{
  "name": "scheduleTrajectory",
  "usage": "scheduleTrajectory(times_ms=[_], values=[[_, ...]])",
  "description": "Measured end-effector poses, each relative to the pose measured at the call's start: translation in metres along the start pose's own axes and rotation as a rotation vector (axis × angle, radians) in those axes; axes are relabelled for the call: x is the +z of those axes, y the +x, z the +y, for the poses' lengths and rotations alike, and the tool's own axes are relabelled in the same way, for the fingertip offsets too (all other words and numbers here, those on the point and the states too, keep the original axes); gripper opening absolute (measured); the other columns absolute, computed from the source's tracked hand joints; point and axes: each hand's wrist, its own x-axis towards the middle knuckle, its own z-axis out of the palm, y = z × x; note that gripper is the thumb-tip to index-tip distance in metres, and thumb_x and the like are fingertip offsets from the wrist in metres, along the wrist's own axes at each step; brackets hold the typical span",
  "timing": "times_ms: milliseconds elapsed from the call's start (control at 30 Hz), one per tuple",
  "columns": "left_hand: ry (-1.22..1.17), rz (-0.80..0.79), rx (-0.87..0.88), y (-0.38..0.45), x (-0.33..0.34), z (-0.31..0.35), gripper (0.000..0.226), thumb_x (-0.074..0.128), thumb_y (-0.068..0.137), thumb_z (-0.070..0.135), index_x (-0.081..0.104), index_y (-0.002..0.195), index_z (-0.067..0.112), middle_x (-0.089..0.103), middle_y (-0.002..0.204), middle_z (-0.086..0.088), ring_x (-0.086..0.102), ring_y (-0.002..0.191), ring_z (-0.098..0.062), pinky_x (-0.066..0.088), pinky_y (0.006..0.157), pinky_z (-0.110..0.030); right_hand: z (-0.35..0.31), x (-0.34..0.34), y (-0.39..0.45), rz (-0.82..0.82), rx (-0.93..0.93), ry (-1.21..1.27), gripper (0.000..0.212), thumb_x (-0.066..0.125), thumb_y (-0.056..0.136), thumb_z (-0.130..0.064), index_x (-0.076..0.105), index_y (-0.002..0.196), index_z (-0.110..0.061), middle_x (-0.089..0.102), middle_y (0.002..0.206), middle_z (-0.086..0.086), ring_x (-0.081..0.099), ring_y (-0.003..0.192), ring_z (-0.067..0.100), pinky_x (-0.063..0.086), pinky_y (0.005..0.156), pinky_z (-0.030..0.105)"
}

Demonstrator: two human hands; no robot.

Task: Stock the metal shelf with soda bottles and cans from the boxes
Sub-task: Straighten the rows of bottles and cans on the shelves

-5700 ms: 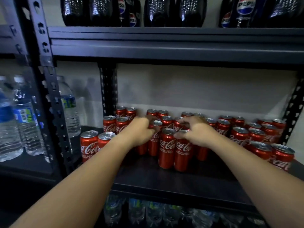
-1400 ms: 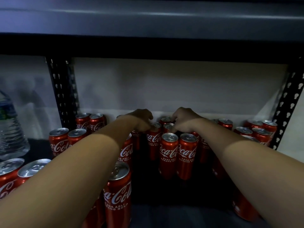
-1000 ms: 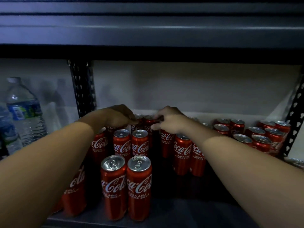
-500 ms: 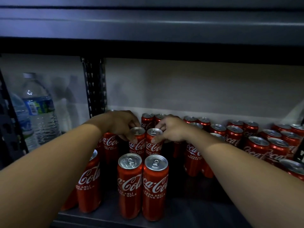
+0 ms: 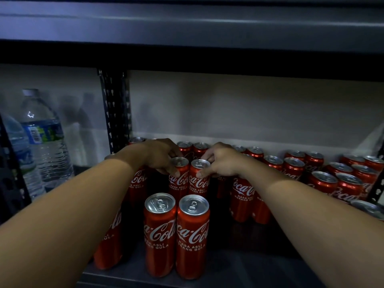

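Observation:
Slim red Coca-Cola cans stand in pairs on the dark metal shelf (image 5: 239,273). My left hand (image 5: 160,154) grips the top of one upright can (image 5: 179,179) in the middle of the shelf. My right hand (image 5: 221,161) pinches the rim of the can beside it (image 5: 199,179). These two cans stand touching each other. A closer pair of cans (image 5: 176,235) stands in front of them near the shelf's front edge. More cans fill the back row and the right side (image 5: 332,179).
Large water bottles (image 5: 44,140) stand on the neighbouring shelf at the left, beyond a perforated black upright (image 5: 115,109). The shelf above (image 5: 187,28) hangs low overhead. Another upright (image 5: 377,183) stands at the right edge. A bare strip of shelf lies at front right.
Both hands drew back from the rear row onto the middle pair of cans and now hold their tops. The view shifted slightly left and nearer.

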Motion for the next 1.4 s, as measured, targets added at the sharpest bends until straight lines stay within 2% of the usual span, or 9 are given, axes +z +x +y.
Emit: scheduleTrajectory(times_ms=[333,467,633,700,833,967,1100,1233,1400], values=[[0.073,-0.005,0.037,0.004,-0.003,-0.005,0.067,0.091,0.075,0.025,0.063,0.136,0.028,0.064,0.131,0.005,0.065,0.113,-0.018,0.061,0.092,-0.035,-0.003,-0.001,-0.004,-0.002,-0.02,-0.053,0.037,0.091,0.071,-0.035,0.078,0.101,-0.017,0.077,0.096,0.0,0.072,0.093,0.017,0.059,0.091,0.043],[0.13,0.012,0.062,-0.001,-0.005,-0.005,0.065,0.089,0.078,0.031,0.061,0.136,0.033,0.064,0.129,0.011,0.061,0.116,-0.014,0.053,0.094,-0.027,-0.003,0.002,-0.004,0.01,-0.015,-0.044,0.037,0.092,0.07,-0.036,0.078,0.097,-0.016,0.077,0.094,0.001,0.073,0.092,0.018,0.061,0.087,0.045],[0.199,0.023,0.071,-0.005,-0.005,-0.004,0.064,0.087,0.079,0.036,0.061,0.138,0.035,0.065,0.127,0.014,0.06,0.115,-0.01,0.046,0.094,-0.024,-0.007,0.003,-0.008,0.024,-0.001,-0.037,0.038,0.092,0.071,-0.035,0.076,0.099,-0.014,0.077,0.095,0.003,0.073,0.092,0.02,0.061,0.087,0.045],[0.209,0.021,0.065,-0.005,-0.006,-0.005,0.064,0.088,0.077,0.039,0.062,0.136,0.037,0.066,0.127,0.015,0.061,0.117,-0.01,0.048,0.101,-0.029,-0.007,0.004,-0.008,0.015,0.001,-0.023,0.037,0.091,0.072,-0.034,0.076,0.099,-0.014,0.077,0.095,0.003,0.073,0.093,0.02,0.061,0.087,0.046],[0.267,0.035,0.06,-0.009,-0.006,-0.003,0.065,0.086,0.079,0.044,0.06,0.139,0.041,0.063,0.131,0.014,0.058,0.12,-0.013,0.046,0.111,-0.041,-0.006,0.006,-0.008,0.018,0.015,-0.006,0.044,0.091,0.071,-0.036,0.073,0.106,-0.016,0.075,0.103,0.002,0.07,0.099,0.02,0.06,0.089,0.047],[0.233,0.009,0.063,-0.011,-0.005,-0.005,0.065,0.086,0.079,0.043,0.059,0.139,0.044,0.067,0.129,0.017,0.061,0.119,-0.01,0.047,0.111,-0.039,-0.004,0.007,-0.009,0.02,0.023,0.0,0.049,0.091,0.071,-0.039,0.07,0.111,-0.019,0.072,0.113,0.001,0.068,0.102,0.019,0.059,0.091,0.045],[0.203,0.006,0.084,-0.016,-0.004,0.0,0.057,0.083,0.084,0.034,0.061,0.137,0.039,0.068,0.123,0.018,0.061,0.112,-0.006,0.045,0.101,-0.027,-0.006,0.006,-0.01,0.018,0.03,-0.004,0.052,0.09,0.071,-0.04,0.069,0.114,-0.019,0.073,0.109,0.001,0.068,0.102,0.019,0.058,0.091,0.044],[0.169,0.014,0.091,-0.015,-0.001,-0.001,0.054,0.085,0.084,0.028,0.065,0.134,0.03,0.073,0.119,0.005,0.07,0.11,-0.018,0.057,0.099,-0.035,-0.007,0.007,-0.013,0.031,0.023,-0.051,0.056,0.088,0.073,-0.042,0.067,0.118,-0.018,0.071,0.11,0.0,0.066,0.104,0.019,0.055,0.091,0.038],[0.179,0.075,0.074,-0.015,0.005,-0.002,0.074,0.088,0.079,0.03,0.056,0.145,0.025,0.065,0.135,0.005,0.059,0.125,-0.018,0.045,0.112,-0.04,-0.01,0.005,-0.026,0.043,0.004,-0.081,0.067,0.085,0.079,-0.036,0.058,0.135,-0.011,0.064,0.129,0.005,0.06,0.119,0.023,0.049,0.097,0.034]])
